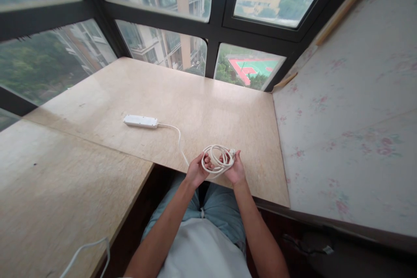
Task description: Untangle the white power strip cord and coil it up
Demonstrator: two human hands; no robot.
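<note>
A white power cord [216, 160] is gathered in loose loops between my two hands, just above the front edge of the stone sill. My left hand [198, 169] has its fingers curled round the left side of the loops. On the other side, my right hand [235, 168] grips the coil, with the white plug [232, 152] by its thumb. From the coil the cord runs back in a curve to a white power strip [140, 121], which lies on the sill with a flat, screw-dotted face up.
The beige stone sill [228, 108] meets dark window frames [216, 30] at the back and a flowered wall [342, 139] on the right. Another white cable [86, 247] hangs over the left slab's edge. A dark gap lies below the sill.
</note>
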